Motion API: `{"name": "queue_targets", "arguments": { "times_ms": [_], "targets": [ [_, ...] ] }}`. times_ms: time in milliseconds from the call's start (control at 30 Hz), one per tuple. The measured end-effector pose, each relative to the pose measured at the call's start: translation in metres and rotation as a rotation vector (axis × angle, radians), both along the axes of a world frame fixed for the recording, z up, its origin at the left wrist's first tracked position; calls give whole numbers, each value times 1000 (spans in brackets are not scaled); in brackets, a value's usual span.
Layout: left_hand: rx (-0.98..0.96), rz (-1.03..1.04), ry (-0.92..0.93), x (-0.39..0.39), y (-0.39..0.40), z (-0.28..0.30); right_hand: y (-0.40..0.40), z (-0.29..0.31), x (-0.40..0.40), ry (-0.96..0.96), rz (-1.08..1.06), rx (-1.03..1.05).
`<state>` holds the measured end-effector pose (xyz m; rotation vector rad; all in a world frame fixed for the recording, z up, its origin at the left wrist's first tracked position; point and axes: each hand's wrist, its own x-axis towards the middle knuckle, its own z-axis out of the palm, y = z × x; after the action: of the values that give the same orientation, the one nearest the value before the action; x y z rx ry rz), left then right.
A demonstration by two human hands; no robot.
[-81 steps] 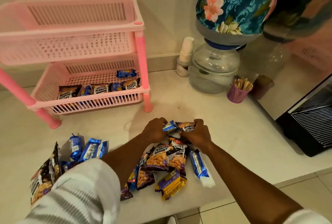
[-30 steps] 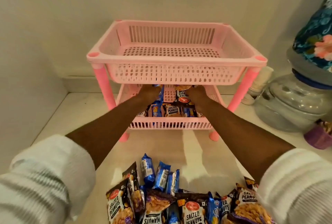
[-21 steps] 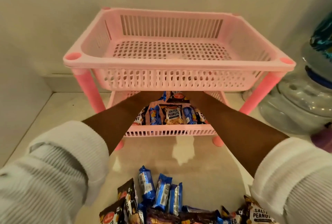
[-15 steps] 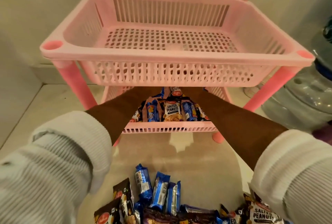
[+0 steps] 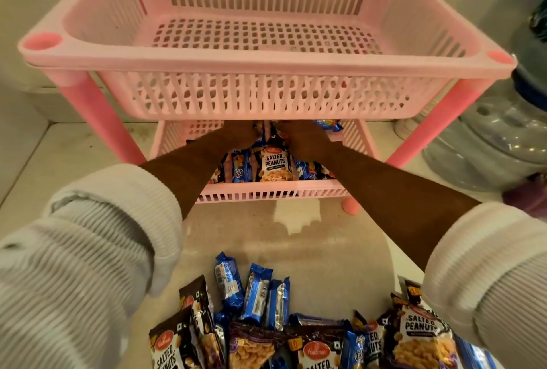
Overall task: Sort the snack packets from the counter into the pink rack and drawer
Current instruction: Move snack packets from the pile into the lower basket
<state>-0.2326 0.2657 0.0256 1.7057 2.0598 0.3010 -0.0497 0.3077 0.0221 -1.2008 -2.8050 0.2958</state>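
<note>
You see dim, warm indoor light; the pink rack (image 5: 266,61) throws shadow over its lower shelf, a pale patch glares on the counter (image 5: 296,220), wide-angle bending curves the edges, and the sleeves (image 5: 88,265) blur.

Two bare forearms reach forward and away from the viewer, converging toward the centre of the view. Each arm emerges from a pale grey ribbed knit sleeve pushed back below the elbow; the left sleeve (image 5: 88,250) fills the lower left corner and the right sleeve (image 5: 488,274) the lower right. The left hand (image 5: 239,135) and the right hand (image 5: 302,138) sit close together, nearly side by side, backs of the hands facing up. Both wrists are roughly straight. The fingers of both hands are hidden from view, so how they are held cannot be told.
</note>
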Motion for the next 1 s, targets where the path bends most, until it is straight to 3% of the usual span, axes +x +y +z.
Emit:
{"name": "queue_targets", "arguments": {
  "times_ms": [300,533,700,867,1000],
  "targets": [
    [54,-49,40,-6,-7,-4,-6,5,4,-106,-5,-21],
    [-6,-79,-45,-15,-9,-3,-10,3,14,101,-254,-59],
    [14,-70,-54,-11,-8,-7,-12,11,17,9,-154,-149],
    [57,-25,-99,-2,-9,-13,-23,17,19,53,-171,-154],
    [21,0,-19,-1,-12,-6,-47,29,23,194,-155,-130]
  ]
}}
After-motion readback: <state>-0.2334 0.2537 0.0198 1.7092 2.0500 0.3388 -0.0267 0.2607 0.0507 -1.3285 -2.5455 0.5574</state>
